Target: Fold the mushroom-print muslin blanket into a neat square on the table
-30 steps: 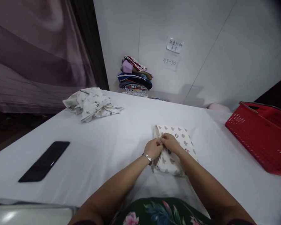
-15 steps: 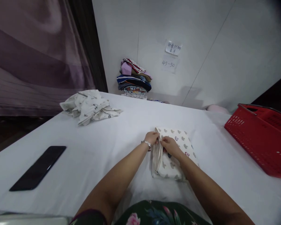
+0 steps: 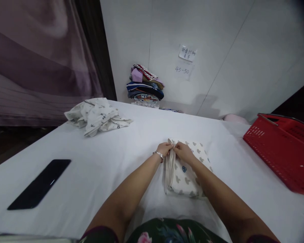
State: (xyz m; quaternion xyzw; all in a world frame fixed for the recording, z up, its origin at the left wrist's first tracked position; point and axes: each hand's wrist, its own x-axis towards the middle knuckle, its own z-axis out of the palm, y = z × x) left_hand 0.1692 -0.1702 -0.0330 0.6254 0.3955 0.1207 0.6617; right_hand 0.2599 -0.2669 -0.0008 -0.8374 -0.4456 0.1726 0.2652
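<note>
A folded cream garment (image 3: 184,173) with grey prints and a small blue mark lies on the white table (image 3: 121,152) in front of me. My left hand (image 3: 164,149), with a silver bracelet at the wrist, pinches the garment's far left corner. My right hand (image 3: 183,151) is closed on the same far edge, right beside the left hand, its fingers pressed on the fabric. Both forearms reach forward over the table.
A crumpled cream printed cloth (image 3: 96,115) lies at the far left of the table. A black phone (image 3: 39,184) rests near the left front edge. A red plastic basket (image 3: 281,148) stands at the right. Folded clothes (image 3: 145,86) are stacked against the wall under paper notes (image 3: 186,54).
Both hands have moved from the garment's middle to its far left corner, and the right hand has shifted up to meet the left. A blue mark on the garment now shows.
</note>
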